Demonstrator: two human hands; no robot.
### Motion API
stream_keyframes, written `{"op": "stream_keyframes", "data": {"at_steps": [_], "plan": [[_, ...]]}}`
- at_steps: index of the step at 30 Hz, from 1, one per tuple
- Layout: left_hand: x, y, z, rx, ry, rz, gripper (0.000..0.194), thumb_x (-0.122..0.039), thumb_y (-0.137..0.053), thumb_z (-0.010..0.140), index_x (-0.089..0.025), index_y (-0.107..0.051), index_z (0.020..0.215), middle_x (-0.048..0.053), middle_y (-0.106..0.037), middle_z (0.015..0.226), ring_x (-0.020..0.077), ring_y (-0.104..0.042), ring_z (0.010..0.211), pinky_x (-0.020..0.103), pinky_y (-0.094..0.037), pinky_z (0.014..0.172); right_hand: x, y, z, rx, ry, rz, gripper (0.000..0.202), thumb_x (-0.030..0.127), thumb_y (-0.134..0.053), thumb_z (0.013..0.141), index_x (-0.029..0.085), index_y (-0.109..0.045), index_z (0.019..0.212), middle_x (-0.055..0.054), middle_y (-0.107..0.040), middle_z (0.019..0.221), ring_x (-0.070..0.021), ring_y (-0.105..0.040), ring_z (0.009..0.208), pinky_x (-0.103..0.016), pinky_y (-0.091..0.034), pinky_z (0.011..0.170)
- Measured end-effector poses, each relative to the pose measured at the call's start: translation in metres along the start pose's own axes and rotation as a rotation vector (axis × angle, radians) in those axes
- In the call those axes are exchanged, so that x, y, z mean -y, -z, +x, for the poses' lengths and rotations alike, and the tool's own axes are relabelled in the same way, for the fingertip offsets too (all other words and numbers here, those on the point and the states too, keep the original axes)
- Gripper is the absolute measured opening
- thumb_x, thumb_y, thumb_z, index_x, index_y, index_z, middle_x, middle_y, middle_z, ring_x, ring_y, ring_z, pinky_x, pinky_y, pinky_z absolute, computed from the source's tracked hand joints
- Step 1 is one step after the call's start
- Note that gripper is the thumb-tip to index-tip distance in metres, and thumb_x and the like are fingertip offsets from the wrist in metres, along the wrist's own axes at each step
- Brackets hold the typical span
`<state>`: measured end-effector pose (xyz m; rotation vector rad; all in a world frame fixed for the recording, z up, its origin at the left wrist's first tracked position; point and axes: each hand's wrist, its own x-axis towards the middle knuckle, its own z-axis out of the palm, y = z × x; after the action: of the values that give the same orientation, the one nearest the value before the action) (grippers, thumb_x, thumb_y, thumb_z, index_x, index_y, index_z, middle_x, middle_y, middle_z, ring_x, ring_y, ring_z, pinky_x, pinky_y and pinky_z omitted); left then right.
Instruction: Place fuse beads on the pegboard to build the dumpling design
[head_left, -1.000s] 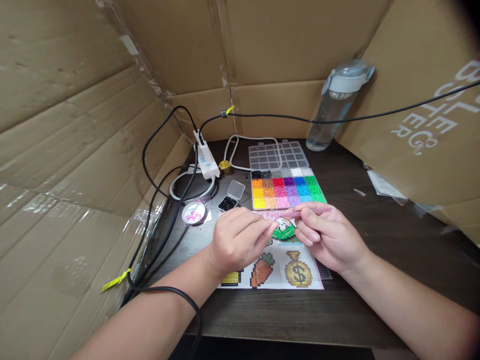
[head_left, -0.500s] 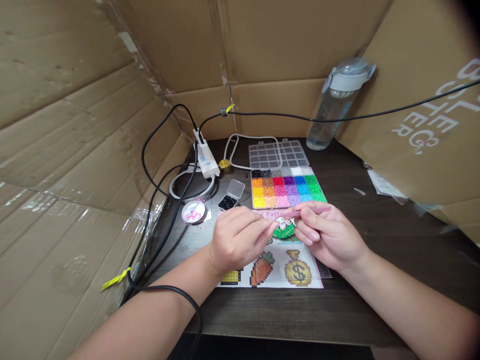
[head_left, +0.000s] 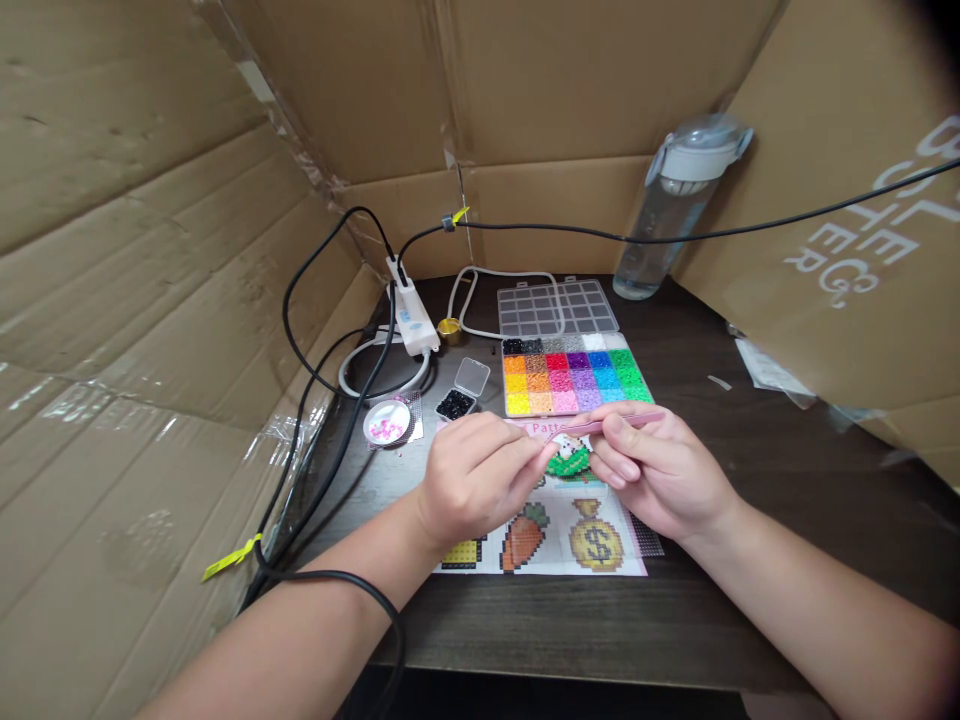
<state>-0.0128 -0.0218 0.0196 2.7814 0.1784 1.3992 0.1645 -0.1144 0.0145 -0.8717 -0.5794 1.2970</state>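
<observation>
Pink tweezers (head_left: pixel 634 419) lie in the grip of my right hand (head_left: pixel 660 465), their bent tip pointing left. My left hand (head_left: pixel 480 475) is closed, its thumb and finger pinched at the tweezers' tip; whatever is between them is too small to make out. Both hands are raised over a printed pattern sheet (head_left: pixel 559 500) showing a carrot and a money bag. Partly hidden between the hands is a green and white bead piece (head_left: pixel 568 460). Just beyond stands the open bead box (head_left: pixel 574 375), sorted by colour.
Left of the box are a small case of black beads (head_left: pixel 456 404) and a white dish (head_left: pixel 387 424) with pink beads. A power strip (head_left: pixel 412 315), bottle (head_left: pixel 667 220) and cardboard walls stand behind. A black cable (head_left: pixel 337 577) crosses my left forearm.
</observation>
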Motion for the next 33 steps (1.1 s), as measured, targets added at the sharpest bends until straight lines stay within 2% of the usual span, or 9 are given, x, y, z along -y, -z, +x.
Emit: {"op": "stream_keyframes", "data": {"at_steps": [4, 15, 28, 33], "plan": [[0.000, 0.000, 0.000, -0.018, -0.008, 0.000, 0.009, -0.011, -0.073, 0.079, -0.014, -0.067, 0.085, 0.002, -0.069, 0.072, 0.0121, -0.059, 0.064, 0.026, -0.047, 0.058, 0.000, -0.001, 0.000, -0.003, -0.002, 0.013, 0.015, 0.031, -0.083, 0.070, 0.019, -0.076, 0.075, -0.002, -0.065, 0.056, -0.0041, -0.034, 0.040, -0.022, -0.034, 0.039], [-0.001, -0.001, 0.001, -0.016, -0.005, -0.010, 0.009, -0.010, -0.073, 0.079, -0.013, -0.067, 0.084, 0.002, -0.068, 0.071, 0.0124, -0.059, 0.063, 0.026, -0.047, 0.058, -0.001, -0.001, -0.001, 0.005, 0.000, 0.023, 0.013, 0.031, -0.082, 0.072, 0.019, -0.078, 0.076, -0.006, -0.074, 0.070, -0.0030, -0.034, 0.040, -0.021, -0.033, 0.039], [-0.001, -0.002, 0.001, -0.009, 0.016, -0.010, 0.010, -0.015, -0.073, 0.080, -0.015, -0.066, 0.086, 0.001, -0.069, 0.072, 0.0125, -0.061, 0.064, 0.026, -0.049, 0.060, -0.001, 0.000, 0.000, 0.046, 0.001, 0.020, 0.011, 0.030, -0.081, 0.074, 0.020, -0.078, 0.078, -0.004, -0.070, 0.064, -0.0025, -0.034, 0.039, -0.020, -0.033, 0.039], [0.002, 0.000, 0.001, -0.064, 0.047, -0.042, 0.013, -0.020, -0.073, 0.080, -0.014, -0.065, 0.088, 0.005, -0.070, 0.076, 0.0143, -0.064, 0.067, 0.027, -0.053, 0.061, 0.007, 0.015, 0.010, -0.014, 0.077, -0.060, 0.013, 0.031, -0.083, 0.070, 0.021, -0.076, 0.074, -0.002, -0.068, 0.060, -0.0038, -0.035, 0.039, -0.022, -0.033, 0.039]]}}
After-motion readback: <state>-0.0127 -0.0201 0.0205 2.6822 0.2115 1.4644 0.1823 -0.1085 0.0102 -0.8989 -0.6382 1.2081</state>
